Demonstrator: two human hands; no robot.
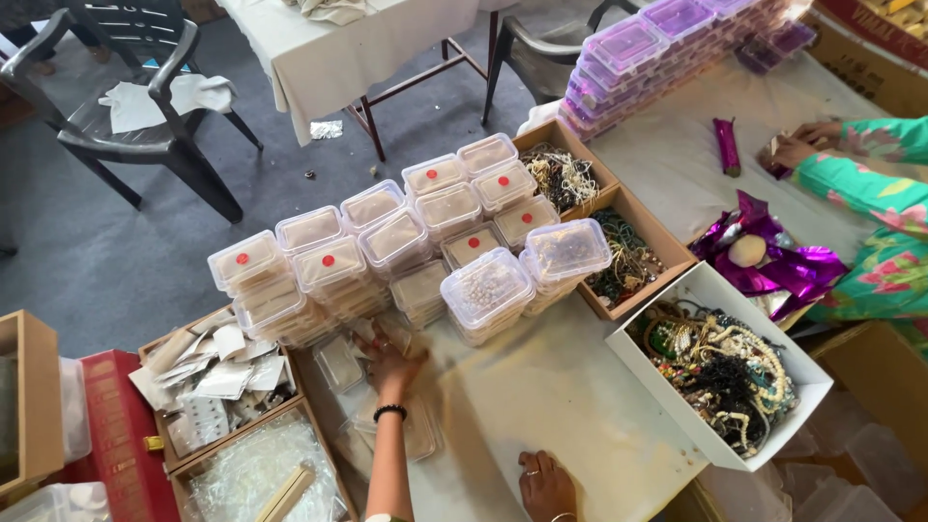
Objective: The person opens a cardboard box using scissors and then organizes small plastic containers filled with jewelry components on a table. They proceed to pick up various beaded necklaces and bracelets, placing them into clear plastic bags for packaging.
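Head view, looking down on a cream-cloth counter (541,387). Open room: a bare strip of cloth runs between the clear plastic lidded boxes stacked in rows (387,242) on the far side and the counter's near edge; it is hemmed on the right by a white open tray of mixed bead jewellery (720,372), which juts past the near-right edge, and on the left by a wooden tray of paper packets (217,372) w/ a second wooden tray of clear bags (256,469) nearer. Far right: two brown open boxes of beads (599,217), then purple-lidded box stacks (657,58).

Left hand (391,360): arm reaches far-left to the foot of the stacks; grip partly curled round a small clear flat packet (382,333), fingers touching it; how tight, cannot tell. More flat clear packets (420,435) lie just beside the forearm.

Right hand (544,483): grip open, palm down, flat on bare cloth near the near edge, holding nothing.

Another person's hands (797,145), green floral sleeve, far right, well apart, by purple foil wrappers (788,266).
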